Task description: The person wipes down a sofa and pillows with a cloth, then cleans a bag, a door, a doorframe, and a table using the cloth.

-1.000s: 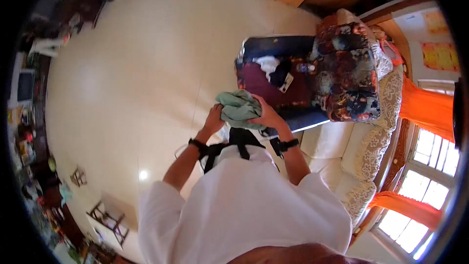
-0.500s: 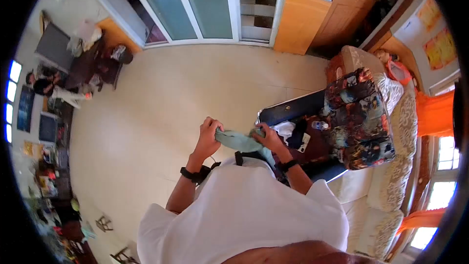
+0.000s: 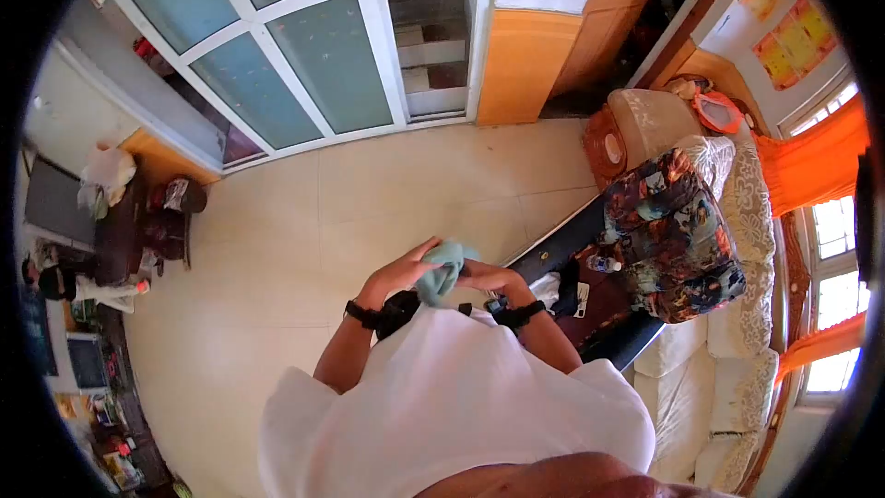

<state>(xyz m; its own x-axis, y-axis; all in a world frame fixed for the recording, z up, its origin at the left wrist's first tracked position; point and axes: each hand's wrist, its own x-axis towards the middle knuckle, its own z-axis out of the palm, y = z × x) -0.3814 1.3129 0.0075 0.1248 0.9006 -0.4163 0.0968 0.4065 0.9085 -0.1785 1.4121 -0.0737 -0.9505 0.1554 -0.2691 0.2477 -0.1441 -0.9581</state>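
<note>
Gripping a bunched green cloth (image 3: pixel 442 271) just below mid-frame, in the curled left hand (image 3: pixel 400 273) at its left side and the curled right hand (image 3: pixel 489 275) at its right. Looks light, soft and limp, probably neither slippery nor fragile; best held by 2 opposite edges to limit sagging. Note an open dark case (image 3: pixel 557 254) right of centre, near the right hand.

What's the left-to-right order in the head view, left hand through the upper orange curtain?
Left hand → green cloth → right hand → white cloth → patterned fabric → upper orange curtain.
</note>
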